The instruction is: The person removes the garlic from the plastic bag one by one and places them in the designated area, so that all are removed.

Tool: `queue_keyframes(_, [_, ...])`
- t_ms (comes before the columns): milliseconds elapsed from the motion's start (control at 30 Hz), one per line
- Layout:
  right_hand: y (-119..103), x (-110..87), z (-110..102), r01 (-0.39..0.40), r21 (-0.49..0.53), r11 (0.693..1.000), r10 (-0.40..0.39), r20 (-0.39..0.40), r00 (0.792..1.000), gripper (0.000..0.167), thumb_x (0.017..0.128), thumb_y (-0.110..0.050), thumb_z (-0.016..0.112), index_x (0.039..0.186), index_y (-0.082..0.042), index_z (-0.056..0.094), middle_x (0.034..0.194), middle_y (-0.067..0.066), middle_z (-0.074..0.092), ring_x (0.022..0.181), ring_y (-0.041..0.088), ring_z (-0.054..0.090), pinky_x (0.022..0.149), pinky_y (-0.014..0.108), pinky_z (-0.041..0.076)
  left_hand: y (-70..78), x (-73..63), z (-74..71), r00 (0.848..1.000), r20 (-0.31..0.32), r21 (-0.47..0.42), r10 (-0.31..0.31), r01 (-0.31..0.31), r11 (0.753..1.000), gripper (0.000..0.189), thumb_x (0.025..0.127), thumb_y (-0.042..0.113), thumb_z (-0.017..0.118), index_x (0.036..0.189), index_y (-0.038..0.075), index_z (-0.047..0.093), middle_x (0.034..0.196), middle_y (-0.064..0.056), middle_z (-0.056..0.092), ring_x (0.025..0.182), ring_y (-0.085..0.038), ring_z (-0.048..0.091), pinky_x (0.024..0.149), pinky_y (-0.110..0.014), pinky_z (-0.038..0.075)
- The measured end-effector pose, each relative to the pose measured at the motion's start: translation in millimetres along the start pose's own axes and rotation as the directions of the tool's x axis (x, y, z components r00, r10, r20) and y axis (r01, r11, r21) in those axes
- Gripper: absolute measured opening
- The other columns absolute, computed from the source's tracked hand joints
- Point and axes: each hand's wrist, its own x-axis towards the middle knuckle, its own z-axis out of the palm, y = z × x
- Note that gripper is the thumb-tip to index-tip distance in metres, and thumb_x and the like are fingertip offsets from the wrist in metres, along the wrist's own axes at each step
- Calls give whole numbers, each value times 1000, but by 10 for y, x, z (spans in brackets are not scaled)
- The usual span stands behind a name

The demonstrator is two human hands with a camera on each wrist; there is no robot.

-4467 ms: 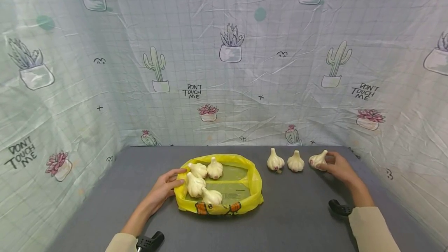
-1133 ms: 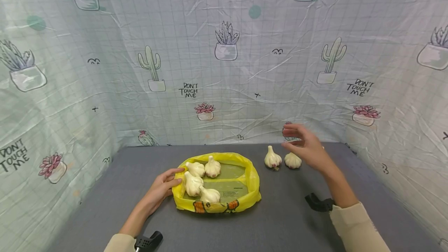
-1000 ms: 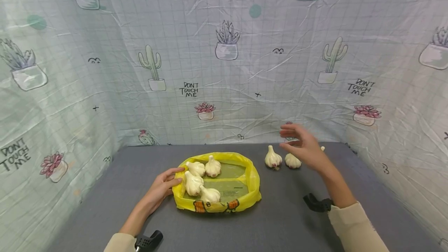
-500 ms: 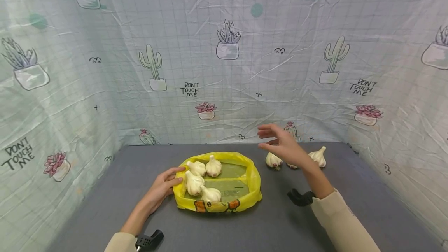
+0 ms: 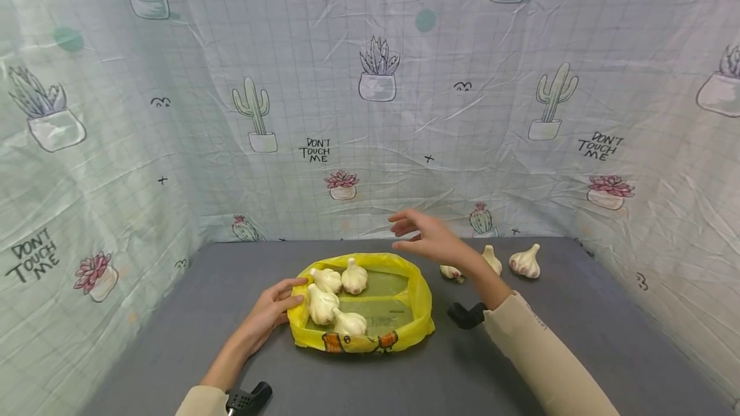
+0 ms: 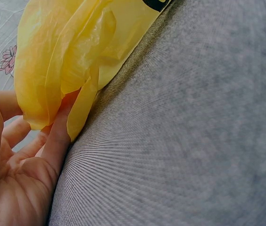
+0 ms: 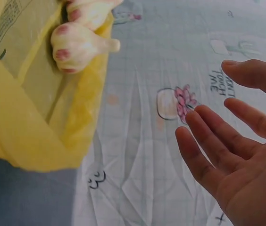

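Note:
A yellow plastic bag (image 5: pixel 421 303) lies with its mouth spread wide and its rim turned down. Several garlic bulbs (image 5: pixel 322 305) sit at its left side. My left hand (image 5: pixel 267 313) holds the bag's left edge, thumb over the rim; in the left wrist view, fingers tuck beneath a yellow fold (image 6: pixel 83 106). My right hand (image 5: pixel 430 236) hovers above the bag's back right with spread fingers and an empty palm. To the right stand three more bulbs in a row: one partly hidden by the right wrist, a middle garlic bulb (image 5: pixel 492 258), and a tilted garlic bulb (image 5: pixel 525 262).
The grey table (image 5: pixel 370 384) is backed and flanked by a pale curtain (image 5: pixel 370 127) printed with cactus pots. A black wrist device (image 5: pixel 250 398) hangs at the left wrist, and another black device (image 5: pixel 465 316) at the right.
The right hand has let go of the rightmost garlic bulb, lifted and swept left until it is over the bag's back right. The left hand and the bag stay put.

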Motion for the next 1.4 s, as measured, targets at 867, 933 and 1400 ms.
queue_keyframes(867, [11, 531, 561, -78, 5, 997, 75, 210, 975, 51, 99, -19, 69, 145, -6, 51, 137, 20, 64, 130, 37, 61, 105, 46, 54, -15, 2, -2, 1000, 2, -3, 2, -2, 1000, 58, 104, 31, 64, 154, 8, 45, 156, -23, 48, 126, -26, 62, 98, -42, 57])
queue_keyframes(933, [22, 559, 595, -90, -4, 996, 89, 220, 971, 51, 99, -19, 68, 145, -7, 51, 137, 20, 64, 129, 35, 61, 105, 45, 54, -15, 6, -4, 1000, -1, -3, 2, -2, 1000, 58, 103, 32, 64, 154, 9, 46, 156, -23, 48, 126, -26, 63, 98, -42, 57])
queue_keyframes(1400, [116, 629, 749, -155, -53, 987, 163, 299, 940, 52, 100, -22, 69, 146, -8, 51, 138, 15, 64, 132, 32, 59, 104, 45, 53, -20, 20, 13, 1000, -20, -9, 4, -5, 1000, 56, 103, 30, 64, 152, 8, 48, 155, -22, 49, 124, -25, 63, 97, -41, 57])
